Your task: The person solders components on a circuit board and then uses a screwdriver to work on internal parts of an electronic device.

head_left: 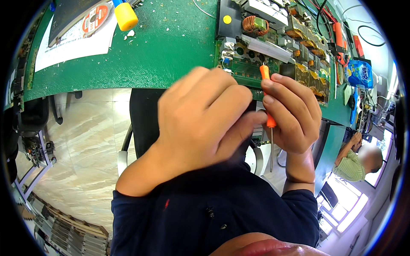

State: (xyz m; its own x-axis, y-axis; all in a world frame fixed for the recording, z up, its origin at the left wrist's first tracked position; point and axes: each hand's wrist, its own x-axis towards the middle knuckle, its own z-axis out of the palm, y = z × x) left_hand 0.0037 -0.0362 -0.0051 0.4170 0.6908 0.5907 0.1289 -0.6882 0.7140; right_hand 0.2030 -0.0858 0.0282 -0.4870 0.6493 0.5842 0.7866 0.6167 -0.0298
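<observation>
My right hand grips an orange-handled screwdriver between thumb and fingers. Its thin metal shaft points down toward me, and the handle's other end is over the circuit board's near edge. Close by on the left, my left hand is curled and blurred, its thumb reaching to the lower end of the orange handle. The left fingertips are hidden, so anything inside them is out of sight. Beyond both hands lies a large green circuit board with a copper-wound coil, metal heatsinks and several transformers.
The green-topped bench carries paper, a solder spool and a yellow-and-blue handle at left. Red and black cables and a blue packet are at right. A person in a green shirt sits farther right.
</observation>
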